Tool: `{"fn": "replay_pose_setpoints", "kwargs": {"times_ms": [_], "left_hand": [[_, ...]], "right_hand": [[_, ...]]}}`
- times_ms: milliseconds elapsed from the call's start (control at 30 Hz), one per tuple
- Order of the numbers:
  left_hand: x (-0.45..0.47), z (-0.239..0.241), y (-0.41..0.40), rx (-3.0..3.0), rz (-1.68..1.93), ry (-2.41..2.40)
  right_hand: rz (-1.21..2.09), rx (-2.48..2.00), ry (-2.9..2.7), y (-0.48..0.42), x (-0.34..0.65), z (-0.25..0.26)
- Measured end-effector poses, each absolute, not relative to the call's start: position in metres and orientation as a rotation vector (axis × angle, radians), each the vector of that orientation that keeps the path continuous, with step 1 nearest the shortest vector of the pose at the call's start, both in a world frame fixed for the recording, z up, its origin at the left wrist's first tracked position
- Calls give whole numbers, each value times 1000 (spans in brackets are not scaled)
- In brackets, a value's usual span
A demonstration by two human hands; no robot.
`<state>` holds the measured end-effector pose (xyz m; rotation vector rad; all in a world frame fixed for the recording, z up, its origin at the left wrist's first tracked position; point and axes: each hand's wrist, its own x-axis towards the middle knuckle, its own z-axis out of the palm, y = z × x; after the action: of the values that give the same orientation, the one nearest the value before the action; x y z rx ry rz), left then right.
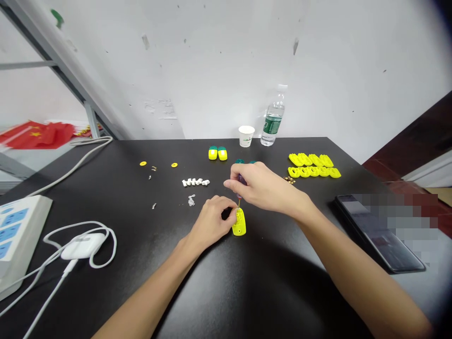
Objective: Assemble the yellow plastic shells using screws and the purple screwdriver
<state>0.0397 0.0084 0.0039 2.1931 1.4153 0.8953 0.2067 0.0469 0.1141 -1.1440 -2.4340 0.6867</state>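
Note:
A yellow plastic shell [239, 227] lies on the black table in front of me, its inner side facing up. My left hand [216, 217] is closed at the shell's left upper edge, thumb and fingertips pinching there. Above the shell, my right hand [254, 184] grips a screwdriver [239, 195] by its dark purple handle. The shaft points down, and its tip meets the far end of the shell. Whether a screw sits under the tip is too small to tell. Two teal pieces [239, 161] are partly hidden behind my right hand.
Rows of yellow shells [314, 172] and small brass parts [289, 180] lie right. White parts [195, 182], clear pieces [191, 200] and yellow rings [143, 163] lie left. Two yellow-green units [213, 153], a paper cup [246, 135] and bottle [273, 120] stand behind. A phone [379, 233], power strip [21, 235] and charger [83, 246] flank me.

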Motion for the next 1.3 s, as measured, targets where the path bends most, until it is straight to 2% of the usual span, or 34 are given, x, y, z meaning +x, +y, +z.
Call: {"fn": "replay_pose_setpoints", "kwargs": {"times_ms": [900, 1300], "left_hand": [[38, 4, 9, 2168, 822, 1437], [39, 1, 9, 2146, 856, 1433]], "right_hand": [[792, -1089, -2569, 44, 217, 117], [349, -1095, -2626, 39, 207, 114]]}}
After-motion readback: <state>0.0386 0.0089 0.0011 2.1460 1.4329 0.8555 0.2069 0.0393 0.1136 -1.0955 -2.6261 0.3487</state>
